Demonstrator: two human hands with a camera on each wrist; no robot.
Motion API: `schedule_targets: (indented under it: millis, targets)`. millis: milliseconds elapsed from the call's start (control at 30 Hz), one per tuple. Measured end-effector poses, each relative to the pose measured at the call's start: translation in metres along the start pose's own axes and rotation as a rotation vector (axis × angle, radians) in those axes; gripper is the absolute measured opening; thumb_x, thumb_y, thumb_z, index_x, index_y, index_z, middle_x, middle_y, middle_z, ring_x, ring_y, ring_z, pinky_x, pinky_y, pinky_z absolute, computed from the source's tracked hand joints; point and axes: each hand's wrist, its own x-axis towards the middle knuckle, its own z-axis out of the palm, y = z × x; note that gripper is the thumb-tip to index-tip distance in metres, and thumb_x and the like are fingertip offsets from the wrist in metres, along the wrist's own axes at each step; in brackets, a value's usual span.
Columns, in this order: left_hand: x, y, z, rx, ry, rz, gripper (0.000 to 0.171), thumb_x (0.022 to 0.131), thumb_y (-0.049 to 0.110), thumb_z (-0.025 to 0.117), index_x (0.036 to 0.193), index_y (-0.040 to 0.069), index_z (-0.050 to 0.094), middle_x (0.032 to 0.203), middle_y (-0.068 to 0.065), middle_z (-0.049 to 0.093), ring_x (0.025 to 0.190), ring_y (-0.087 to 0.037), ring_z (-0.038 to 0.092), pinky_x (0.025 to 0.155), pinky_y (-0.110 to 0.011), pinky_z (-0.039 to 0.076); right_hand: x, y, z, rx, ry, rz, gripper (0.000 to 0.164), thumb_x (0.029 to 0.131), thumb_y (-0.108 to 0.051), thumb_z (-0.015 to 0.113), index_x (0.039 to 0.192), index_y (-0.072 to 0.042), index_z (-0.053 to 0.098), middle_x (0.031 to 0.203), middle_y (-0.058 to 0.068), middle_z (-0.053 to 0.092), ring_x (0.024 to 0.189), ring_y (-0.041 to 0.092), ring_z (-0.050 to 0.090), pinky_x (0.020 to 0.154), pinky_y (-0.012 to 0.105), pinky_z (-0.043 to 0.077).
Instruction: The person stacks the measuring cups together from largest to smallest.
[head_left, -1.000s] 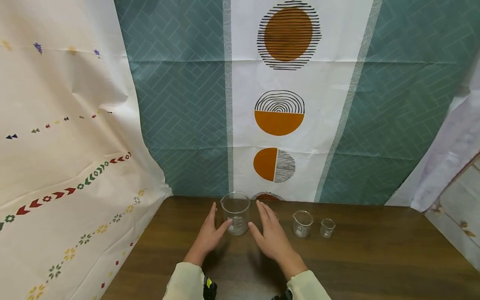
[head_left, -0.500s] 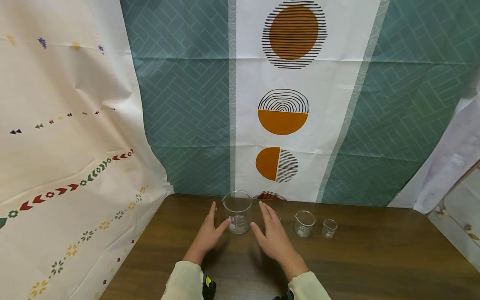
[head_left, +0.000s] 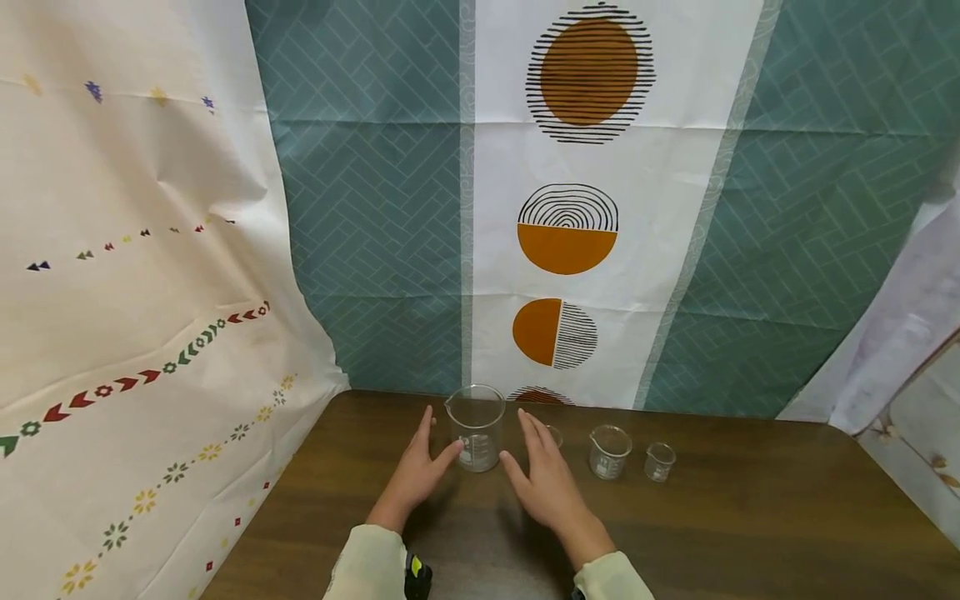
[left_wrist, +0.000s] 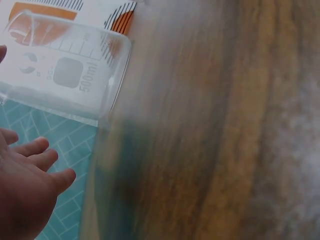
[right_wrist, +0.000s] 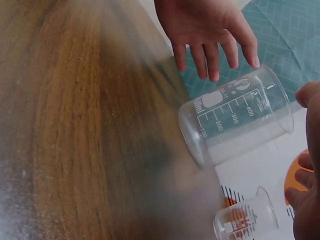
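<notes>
A large clear glass beaker (head_left: 477, 442) stands upright on the wooden table, its spout to the left. Its white print reads 500ml in the left wrist view, where the beaker (left_wrist: 55, 65) fills the upper left. My left hand (head_left: 415, 475) is held at its left side, fingers extended and thumb toward the glass. On the other side my right hand (head_left: 549, 483) is held the same way, palm facing in. In the right wrist view the left hand (right_wrist: 205, 35) shows straight, spread fingers near the beaker (right_wrist: 237, 120). Neither hand grips anything.
To the right stand a smaller beaker (head_left: 608, 454) and a tiny one (head_left: 659, 463). Another beaker (head_left: 555, 437) is mostly hidden behind the right hand. A patterned cloth (head_left: 375, 250) hangs at the table's back edge, and a pale cloth (head_left: 165, 375) hangs along the left.
The head view has shifted slightly. Both hands and the beakers keep their places relative to each other.
</notes>
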Motion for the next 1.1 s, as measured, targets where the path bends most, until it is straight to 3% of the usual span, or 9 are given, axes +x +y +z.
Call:
schedule_targets:
  millis: [500,733,933,1100]
  targets:
    - [0.011,-0.004,0.005,-0.032,-0.033,0.007,0.094,0.089,0.051,0.063,0.157,0.018,0.007,0.157,-0.019,0.029,0.142,-0.045,0.029,0.109,-0.065,0.026,0.013,0.003,0.008,0.028,0.005,-0.03,0.071,0.095,-0.039,0.059,0.152,-0.012,0.028,0.153,0.013,0.036,0.137,0.035,0.041,0.105,0.056,0.039]
    - [0.017,-0.006,0.002,-0.09,-0.08,0.018,0.095,0.089,0.048,0.065,0.157,0.02,0.006,0.158,-0.019,0.025,0.139,-0.048,0.031,0.108,-0.063,0.03,0.019,0.002,0.014,0.06,-0.019,0.011,0.075,0.092,-0.041,0.062,0.153,-0.012,0.027,0.153,0.015,0.036,0.136,0.036,0.041,0.105,0.057,0.039]
    - [0.019,0.0,-0.001,-0.188,-0.128,0.05,0.092,0.09,0.03,0.068,0.157,0.016,0.006,0.158,-0.022,0.024,0.144,-0.044,0.025,0.112,-0.062,0.025,0.024,0.003,0.02,0.074,-0.04,0.049,0.08,0.091,-0.045,0.063,0.153,-0.012,0.025,0.152,0.016,0.036,0.135,0.037,0.043,0.105,0.057,0.039]
    - [0.029,-0.011,0.001,-0.199,-0.153,0.09,0.089,0.09,0.025,0.066,0.156,0.014,0.008,0.158,-0.019,0.027,0.144,-0.042,0.027,0.113,-0.06,0.024,0.028,0.003,0.023,0.078,-0.04,0.058,0.082,0.09,-0.046,0.063,0.153,-0.01,0.025,0.152,0.018,0.037,0.134,0.038,0.044,0.104,0.057,0.039]
